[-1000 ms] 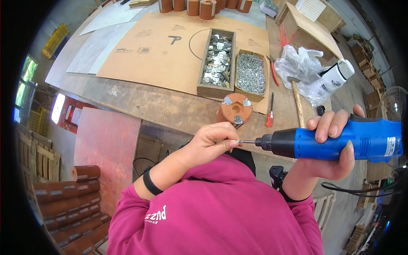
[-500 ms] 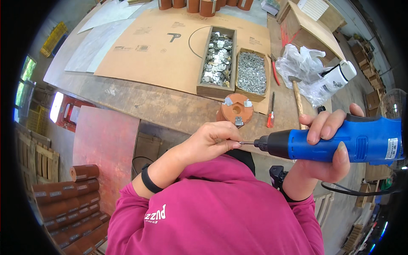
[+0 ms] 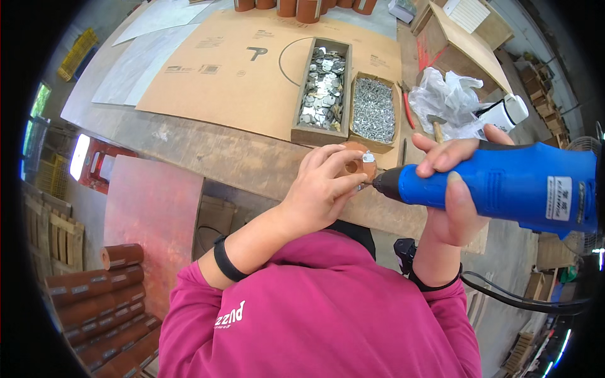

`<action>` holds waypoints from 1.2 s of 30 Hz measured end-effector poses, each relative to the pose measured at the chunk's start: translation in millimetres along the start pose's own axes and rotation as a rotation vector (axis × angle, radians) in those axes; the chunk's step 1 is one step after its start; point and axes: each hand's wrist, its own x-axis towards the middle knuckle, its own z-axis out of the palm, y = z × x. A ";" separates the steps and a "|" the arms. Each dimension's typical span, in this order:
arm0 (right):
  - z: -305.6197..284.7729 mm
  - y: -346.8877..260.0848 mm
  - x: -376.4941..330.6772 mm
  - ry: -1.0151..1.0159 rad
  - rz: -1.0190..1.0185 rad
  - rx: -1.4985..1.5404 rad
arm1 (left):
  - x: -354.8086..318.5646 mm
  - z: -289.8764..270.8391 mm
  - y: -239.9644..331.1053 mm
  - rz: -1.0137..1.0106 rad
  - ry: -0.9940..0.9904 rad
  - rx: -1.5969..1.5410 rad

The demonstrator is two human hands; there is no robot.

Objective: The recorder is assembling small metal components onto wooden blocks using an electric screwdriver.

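Observation:
My right hand [image 3: 455, 183] is wrapped round a blue corded power screwdriver [image 3: 498, 186], held level with its black nose pointing left. The screwdriver's tip meets the near rim of a reddish-brown cylinder [image 3: 354, 165] on the table edge. My left hand [image 3: 321, 186] closes over the cylinder's left side, with fingertips close beside the bit. A small metal plate [image 3: 368, 157] shows on the cylinder's end face, which has a hole in its middle. My fingers hide the rest of that face. Whether a screw sits at the bit's tip I cannot tell.
Beyond the cylinder stand a wooden box of metal plates [image 3: 294, 131] and a carton of screws [image 3: 396, 135]. A plastic bag [image 3: 441, 94], a hammer [image 3: 438, 131], red-handled pliers [image 3: 408, 110] and a white bottle [image 3: 504, 113] lie at right. More brown cylinders [image 3: 94, 309] are stacked lower left.
My left hand has moved up from in front of my chest onto the cylinder. The screwdriver has come left and forward, so its tip is now at the cylinder's rim.

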 end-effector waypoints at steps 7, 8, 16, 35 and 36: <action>3.7 16.6 0.8 -0.010 0.060 0.002 | -11.5 6.7 -5.7 -0.117 -0.084 0.093; 4.4 17.8 0.7 -0.010 0.069 0.001 | -12.1 6.9 -6.3 -0.125 -0.097 0.096; 6.2 22.4 -2.2 -0.035 0.072 -0.043 | -13.9 6.0 -3.4 -0.171 -0.144 0.120; 16.1 31.4 1.8 -0.073 0.096 -0.142 | -13.7 31.7 -22.6 -0.080 0.139 -0.021; 16.0 32.6 1.7 -0.075 0.097 -0.145 | -13.2 32.0 -22.6 -0.081 0.139 -0.022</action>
